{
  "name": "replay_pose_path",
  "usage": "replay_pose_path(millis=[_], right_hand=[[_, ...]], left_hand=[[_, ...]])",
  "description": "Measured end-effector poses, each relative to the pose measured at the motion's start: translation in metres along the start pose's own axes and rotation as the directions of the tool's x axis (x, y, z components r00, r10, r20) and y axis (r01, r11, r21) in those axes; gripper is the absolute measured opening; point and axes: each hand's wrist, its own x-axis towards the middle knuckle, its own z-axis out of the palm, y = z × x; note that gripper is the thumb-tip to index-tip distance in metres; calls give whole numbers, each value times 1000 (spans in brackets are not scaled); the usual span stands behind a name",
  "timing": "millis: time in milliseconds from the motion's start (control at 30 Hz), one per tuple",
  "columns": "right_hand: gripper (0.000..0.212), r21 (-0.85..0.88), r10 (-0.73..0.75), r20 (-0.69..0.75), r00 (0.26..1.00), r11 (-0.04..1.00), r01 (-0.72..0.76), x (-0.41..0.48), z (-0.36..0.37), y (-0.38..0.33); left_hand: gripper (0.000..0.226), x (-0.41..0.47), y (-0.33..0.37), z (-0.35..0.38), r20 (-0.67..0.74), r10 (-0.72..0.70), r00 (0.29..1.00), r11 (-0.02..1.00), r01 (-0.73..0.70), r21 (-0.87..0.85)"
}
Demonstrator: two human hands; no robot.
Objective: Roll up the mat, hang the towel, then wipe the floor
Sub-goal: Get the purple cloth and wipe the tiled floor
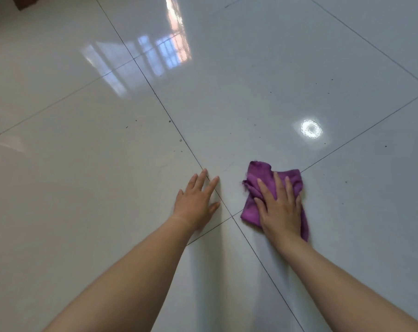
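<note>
Glossy tiled floor during what appears the wiping step: right hand pressed flat, fingers spread, on the purple cloth near a grout crossing, left hand braced flat on bare tile; next stroke probably needs steady downward pressure towards the specks.

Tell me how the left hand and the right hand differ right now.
The left hand lies flat on the bare floor; the right hand presses on the purple cloth. The left hand covers a tile seam, while the right hand sits beside the seam crossing. Both have straight, spread fingers, palms down.
</note>
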Motion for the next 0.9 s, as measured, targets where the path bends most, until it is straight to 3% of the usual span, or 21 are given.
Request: replay_pose_path(millis=[100, 167, 333, 533, 733, 900], right_hand=[[52, -4, -167, 70, 983, 986, 168, -5, 6, -9], [52, 68, -211, 101, 972, 976, 205, -1, 6, -10], [47, 188, -114, 3, 994, 976, 111, 36, 4, -9], [40, 237, -136, -46, 990, 961, 143, 80, 4, -19], [48, 23, -63, -114, 991, 998, 66, 118, 1, -23], [49, 53, -30, -218, 976, 998, 42, 163, 0, -23]], left_hand=[[64, -6, -9, 2, -13, -37, 999, 999, 37, -22], [64, -10, -16, 3, -14, -51, 999, 999, 51, -17], [62, -8, -27, 2, -32, -49, 998, 999, 49, 1], [60, 27, -23, -12, -76, -21, 997, 1000, 22, 18], [59, 92, -14, -38, -139, 33, 990, 997, -23, 67], [60, 162, -3, -71, -209, 42, 977, 998, -31, 53]])
